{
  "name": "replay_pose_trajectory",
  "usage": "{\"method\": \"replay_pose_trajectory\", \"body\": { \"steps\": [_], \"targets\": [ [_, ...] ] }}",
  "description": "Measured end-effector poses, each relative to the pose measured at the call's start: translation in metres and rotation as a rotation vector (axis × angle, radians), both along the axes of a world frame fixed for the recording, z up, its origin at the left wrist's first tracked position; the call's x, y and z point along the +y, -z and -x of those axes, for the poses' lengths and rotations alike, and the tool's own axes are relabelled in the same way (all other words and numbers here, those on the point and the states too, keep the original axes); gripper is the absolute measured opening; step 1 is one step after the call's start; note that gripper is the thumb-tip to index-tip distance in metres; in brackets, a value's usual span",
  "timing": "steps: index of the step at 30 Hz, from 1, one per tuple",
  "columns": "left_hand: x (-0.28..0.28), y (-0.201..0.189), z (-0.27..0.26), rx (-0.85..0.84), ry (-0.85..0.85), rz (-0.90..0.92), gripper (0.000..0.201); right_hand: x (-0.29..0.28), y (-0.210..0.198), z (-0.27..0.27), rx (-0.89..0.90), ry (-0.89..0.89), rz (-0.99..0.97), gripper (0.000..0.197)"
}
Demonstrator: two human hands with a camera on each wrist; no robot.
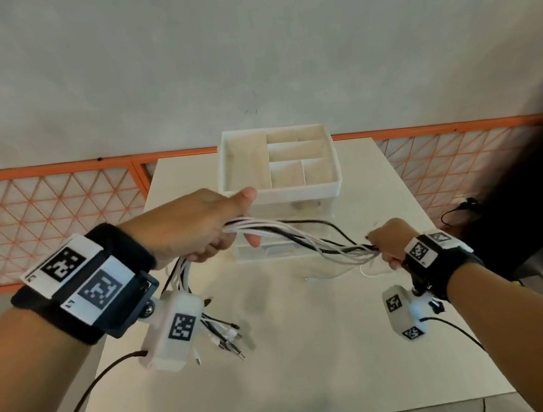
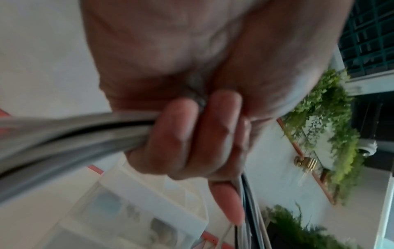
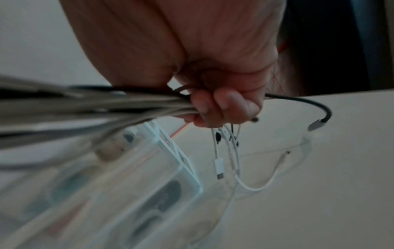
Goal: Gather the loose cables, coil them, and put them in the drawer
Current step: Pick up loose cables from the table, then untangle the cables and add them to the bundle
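My left hand (image 1: 197,229) is raised above the counter (image 1: 285,376), its fingers (image 2: 192,134) curled tight round the bundle of cables (image 1: 301,236). Below that fist the loose plug ends (image 1: 225,339) hang down toward the counter's left part. From the fist the white and black strands run rightward and slightly downward, so the bundle's long axis lies almost straight across me, from one hand to the other, in front of the drawer unit (image 1: 278,166).

That unit sits at the far middle of the counter, its divided top tray showing bare compartments; the drawer (image 1: 269,249) beneath the tray is right behind the stretched cables, and I cannot tell how far it is pulled out.

At the right end, my right hand (image 1: 390,242) is lower than the left, its fingers (image 3: 224,107) closed on the other end of the bundle. Short tails spill out beneath it: a white plug (image 3: 219,166) dangles, and a black lead (image 3: 309,107) arcs away to the right.

As I judge it, gathering is done and coiling comes next: the span between my fists must be folded, one hand carrying its end across to the other. The left hand is the nearer to the drawer.
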State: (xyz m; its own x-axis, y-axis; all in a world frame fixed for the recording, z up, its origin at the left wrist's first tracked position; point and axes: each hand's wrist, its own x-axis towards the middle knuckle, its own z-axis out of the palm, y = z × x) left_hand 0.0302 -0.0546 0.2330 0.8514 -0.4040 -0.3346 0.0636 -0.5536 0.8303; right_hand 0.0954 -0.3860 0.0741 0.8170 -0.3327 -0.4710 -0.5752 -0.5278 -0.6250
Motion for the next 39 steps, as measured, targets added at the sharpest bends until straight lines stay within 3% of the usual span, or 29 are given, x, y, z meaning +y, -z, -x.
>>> {"method": "replay_pose_trajectory", "body": {
  "steps": [4,6,7,9,10,12,15,18,22,26,30,33,37,39],
  "targets": [
    [-0.001,0.021,-0.005,0.132,0.095,-0.234,0.053,0.000,0.008,-0.013,0.007,-0.147,0.195,0.015],
    [-0.004,0.032,-0.008,0.154,0.112,-0.281,0.051,0.005,-0.008,-0.023,-0.060,-0.384,0.428,0.028],
    [-0.006,0.035,-0.010,0.136,0.096,-0.281,0.051,0.006,-0.017,-0.029,-0.097,-0.392,0.437,0.031],
    [-0.011,0.036,-0.016,0.052,0.050,-0.270,0.050,0.004,-0.032,-0.049,-0.256,-0.118,0.154,0.029],
    [-0.015,0.035,-0.020,-0.005,0.036,-0.274,0.049,-0.003,-0.030,-0.063,-0.393,-0.081,0.132,0.025],
    [-0.021,0.031,-0.029,-0.117,0.023,-0.290,0.047,-0.011,-0.035,-0.088,-0.519,-0.089,0.152,0.025],
    [-0.031,0.030,-0.040,-0.235,0.042,-0.291,0.043,-0.015,-0.033,-0.105,-0.569,-0.129,0.074,0.025],
    [-0.042,0.040,-0.041,-0.275,0.092,-0.297,0.041,-0.014,-0.004,-0.096,-0.490,-0.164,0.066,0.018],
    [-0.060,0.067,-0.031,-0.226,0.210,-0.362,0.043,-0.012,0.078,-0.066,-0.250,-0.263,0.073,0.036],
    [-0.079,0.087,-0.020,-0.225,0.268,-0.499,0.047,-0.008,0.117,-0.040,-0.064,-0.318,0.104,0.021],
    [-0.086,0.097,-0.023,-0.281,0.177,-0.519,0.054,-0.009,0.082,-0.034,0.070,-0.421,0.294,0.051],
    [-0.086,0.095,-0.028,-0.322,0.126,-0.509,0.053,-0.005,0.022,-0.023,-0.035,-0.446,0.307,0.041],
    [-0.088,0.092,-0.030,-0.381,0.103,-0.473,0.051,0.041,-0.052,0.020,-0.091,-0.734,-0.083,0.037],
    [-0.088,0.092,-0.029,-0.396,0.103,-0.411,0.045,0.069,-0.058,0.036,-0.150,-0.876,-0.011,0.021]
  ]
}}
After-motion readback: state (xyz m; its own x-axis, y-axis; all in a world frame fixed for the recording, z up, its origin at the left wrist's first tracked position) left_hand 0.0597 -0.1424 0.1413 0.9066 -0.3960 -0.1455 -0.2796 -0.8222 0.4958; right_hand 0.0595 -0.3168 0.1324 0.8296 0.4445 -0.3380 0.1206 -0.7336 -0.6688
